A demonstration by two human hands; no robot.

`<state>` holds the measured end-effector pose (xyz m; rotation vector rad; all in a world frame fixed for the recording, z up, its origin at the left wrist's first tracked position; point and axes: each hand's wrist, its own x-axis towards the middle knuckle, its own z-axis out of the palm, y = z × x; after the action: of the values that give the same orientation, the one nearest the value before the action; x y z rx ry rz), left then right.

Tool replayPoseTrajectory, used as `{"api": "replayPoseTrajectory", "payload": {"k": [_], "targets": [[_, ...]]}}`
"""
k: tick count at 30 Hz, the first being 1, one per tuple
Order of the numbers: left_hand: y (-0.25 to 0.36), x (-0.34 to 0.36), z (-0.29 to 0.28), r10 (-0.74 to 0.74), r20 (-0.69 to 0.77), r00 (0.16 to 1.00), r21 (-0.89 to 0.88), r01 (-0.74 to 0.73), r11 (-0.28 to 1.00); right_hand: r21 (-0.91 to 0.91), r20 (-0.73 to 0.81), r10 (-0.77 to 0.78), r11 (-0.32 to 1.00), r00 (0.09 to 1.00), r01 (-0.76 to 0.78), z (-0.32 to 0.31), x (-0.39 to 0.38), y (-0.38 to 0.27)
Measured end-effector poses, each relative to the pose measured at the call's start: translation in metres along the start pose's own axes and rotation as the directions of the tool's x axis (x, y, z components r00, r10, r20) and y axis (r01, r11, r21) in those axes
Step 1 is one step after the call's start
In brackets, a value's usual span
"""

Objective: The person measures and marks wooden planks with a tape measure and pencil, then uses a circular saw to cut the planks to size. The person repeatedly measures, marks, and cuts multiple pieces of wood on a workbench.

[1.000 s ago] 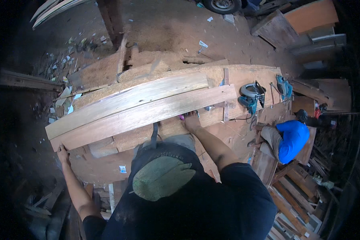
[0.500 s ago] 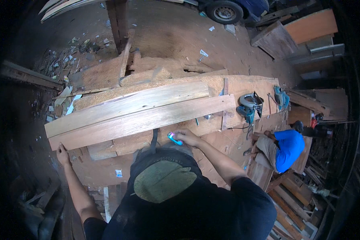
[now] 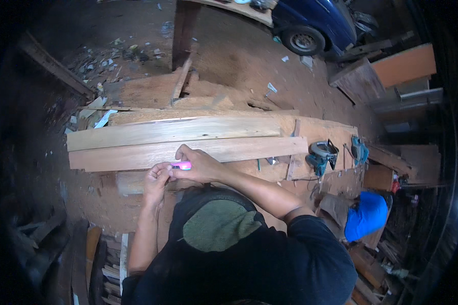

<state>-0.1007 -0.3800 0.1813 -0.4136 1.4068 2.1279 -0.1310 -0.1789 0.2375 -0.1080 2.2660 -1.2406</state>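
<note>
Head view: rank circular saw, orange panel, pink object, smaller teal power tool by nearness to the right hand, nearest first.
From the right hand:
1. Pink object: at its fingers.
2. Circular saw: to the right, on the bench.
3. Smaller teal power tool: just right of the saw.
4. Orange panel: upper right, beyond the bench.

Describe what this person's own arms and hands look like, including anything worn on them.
The left hand and right hand are bare, with no gloves or watch visible. The forearms are uncovered as well. Above them are dark, near-black short sleeves, with no markings that show.
</note>
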Motion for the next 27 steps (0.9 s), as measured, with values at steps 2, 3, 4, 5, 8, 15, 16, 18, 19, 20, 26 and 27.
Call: {"api": "replayPoseTrajectory", "payload": {"k": [2, 3, 4, 5, 8, 15, 16, 18, 19, 20, 26, 27], "targets": [[0.0, -0.001, -0.013, 0.007, -0.014, 1.0, 0.07, -0.006, 0.998, -0.081, 0.036, 0.04, 0.996, 0.999, -0.037, 0.002, 0.004, -0.002], [0.006, -0.009, -0.028, 0.004, -0.054, 0.999, 0.119, 0.002, 0.993, -0.1, 0.075, 0.044, 0.994, 0.996, -0.036, 0.005, 0.006, -0.004], [0.01, -0.011, -0.039, 0.025, -0.089, 0.996, 0.119, -0.015, 0.993, -0.129, 0.056, 0.009, 0.992, 0.998, -0.001, 0.007, 0.004, -0.002], [0.014, -0.009, -0.052, 0.047, -0.125, 0.991, 0.114, -0.032, 0.993, -0.16, 0.038, -0.027, 0.987, 0.999, 0.033, 0.007, 0.001, 0.006], [0.048, 0.003, -0.133, 0.212, -0.425, 0.88, 0.149, -0.164, 0.975, -0.196, -0.018, 0.169, 0.966, 0.985, -0.169, -0.014, -0.008, 0.005], [0.071, 0.031, -0.367, 0.515, -0.779, 0.358, 0.441, -0.27, 0.856, -0.275, -0.114, 0.268, 0.917, 0.957, -0.29, -0.064, -0.028, 0.082], [0.07, 0.033, -0.378, 0.527, -0.771, 0.359, 0.462, -0.254, 0.85, -0.282, -0.12, 0.293, 0.906, 0.949, -0.316, -0.067, -0.03, 0.087], [0.062, 0.045, -0.388, 0.512, -0.726, 0.459, 0.486, -0.185, 0.854, -0.255, -0.118, 0.307, 0.91, 0.945, -0.327, -0.068, -0.031, 0.081], [0.055, 0.047, -0.391, 0.5, -0.701, 0.508, 0.5, -0.148, 0.853, -0.239, -0.115, 0.314, 0.912, 0.942, -0.333, -0.068, -0.032, 0.077], [0.048, 0.056, -0.382, 0.46, -0.7, 0.545, 0.429, -0.194, 0.882, -0.222, -0.12, 0.31, 0.917, 0.943, -0.33, -0.067, -0.035, 0.075], [0.039, 0.074, -0.36, 0.531, -0.696, 0.483, 0.557, -0.103, 0.824, -0.171, -0.146, 0.298, 0.931, 0.943, -0.321, -0.053, -0.044, 0.08], [0.037, 0.074, -0.362, 0.541, -0.681, 0.494, 0.587, -0.074, 0.806, -0.153, -0.154, 0.266, 0.945, 0.952, -0.289, -0.052, -0.045, 0.085]]}}
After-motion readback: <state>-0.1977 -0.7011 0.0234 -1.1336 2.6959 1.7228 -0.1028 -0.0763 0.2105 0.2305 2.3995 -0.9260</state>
